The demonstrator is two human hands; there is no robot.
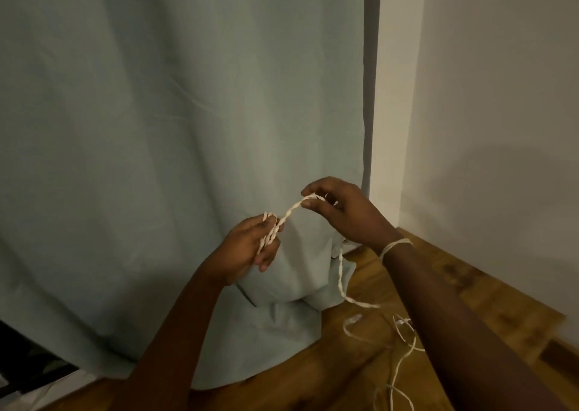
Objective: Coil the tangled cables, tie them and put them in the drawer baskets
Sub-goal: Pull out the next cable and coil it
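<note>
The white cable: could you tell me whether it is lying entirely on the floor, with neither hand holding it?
No: the white cable is stretched between the left hand and the right hand, both pinching it above the wooden floor.

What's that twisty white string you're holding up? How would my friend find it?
Look in front of the big pale blue-green curtain, where two hands are raised. The twisted white cable stretches between the left hand and the right hand, each pinching it. Unlike the loose white cable loops on the wooden floor, this piece is held up off the floor and twisted like a rope.
</note>
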